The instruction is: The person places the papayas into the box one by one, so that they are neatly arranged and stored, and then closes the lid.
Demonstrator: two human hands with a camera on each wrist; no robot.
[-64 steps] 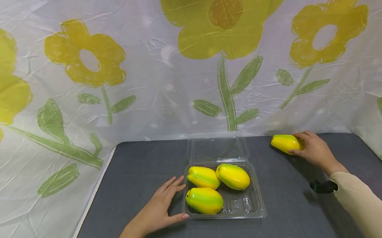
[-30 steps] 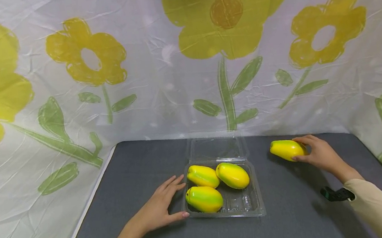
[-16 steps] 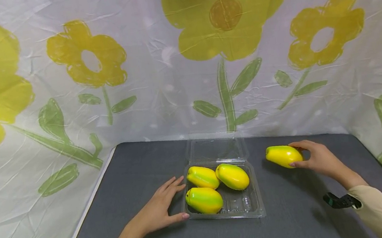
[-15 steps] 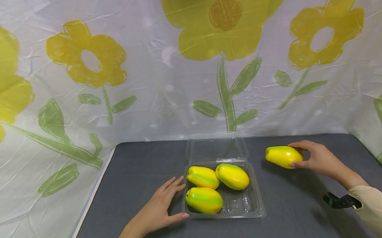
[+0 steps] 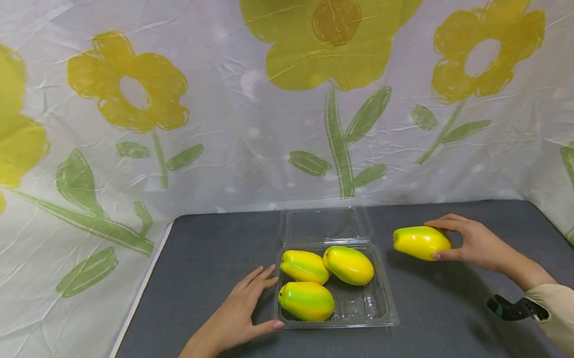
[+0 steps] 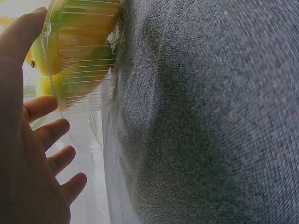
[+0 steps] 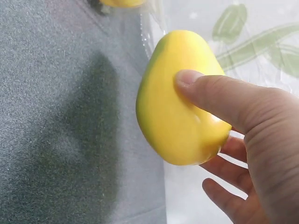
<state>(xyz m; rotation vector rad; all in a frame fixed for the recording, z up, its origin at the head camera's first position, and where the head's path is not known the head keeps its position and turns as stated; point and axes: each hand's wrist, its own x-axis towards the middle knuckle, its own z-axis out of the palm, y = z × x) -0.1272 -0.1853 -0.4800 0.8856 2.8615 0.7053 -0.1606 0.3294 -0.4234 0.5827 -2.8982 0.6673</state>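
Note:
My right hand [image 5: 477, 244] grips a yellow-green papaya [image 5: 419, 243] by its right end, above the table to the right of the container. In the right wrist view the thumb presses on the side of the papaya [image 7: 170, 107], with the fingers behind it and a shadow on the cloth. My left hand [image 5: 233, 314] spreads its straight fingers along the left side of a clear plastic container [image 5: 358, 319], thumb and fingertips right at the rim. Three more papayas lie inside: one at back left [image 5: 305, 267], one at back right [image 5: 350, 265] and one at front left [image 5: 307, 301].
The container's clear lid [image 5: 325, 225] lies folded back behind it. Dark grey cloth [image 5: 422, 335] covers the table. A white curtain with printed yellow flowers [image 5: 337, 22] hangs along the back and sides.
My right hand has lifted the papaya off the back right of the table and carried it left and nearer, toward the container. My left hand has stayed in place.

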